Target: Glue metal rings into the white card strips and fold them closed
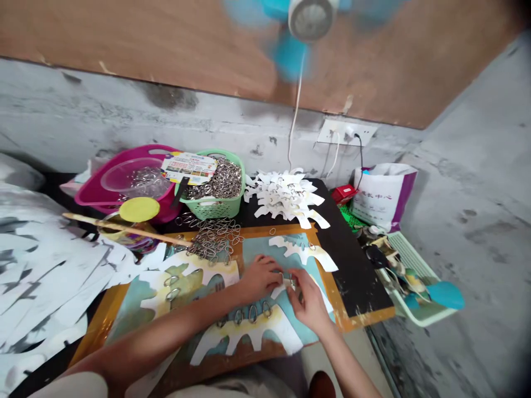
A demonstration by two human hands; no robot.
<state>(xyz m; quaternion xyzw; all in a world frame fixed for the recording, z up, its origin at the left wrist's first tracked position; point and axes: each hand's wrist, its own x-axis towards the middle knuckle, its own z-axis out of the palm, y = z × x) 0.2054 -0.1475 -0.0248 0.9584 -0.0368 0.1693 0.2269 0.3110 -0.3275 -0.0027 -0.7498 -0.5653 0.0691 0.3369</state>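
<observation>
My left hand, its fingers curled down and together, touches a white toothed cut-out piece at the middle of the table. A small metal ring sits at its fingertips. Opposite it, my right hand pinches around a pear-shaped metal ring on the same piece; the fingers partly hide it. Closer to me lies another toothed cut-out with several rings standing along its edge. Beneath my left forearm more cut-outs carry rings. A further cut-out lies beyond my hands.
Loose rings lie heaped beside a wooden stick. Behind stand a green basket of rings and a magenta basket. Stacked cut-outs sit at the back, white sheets at left. A pale tray hangs off the right; a fan spins overhead.
</observation>
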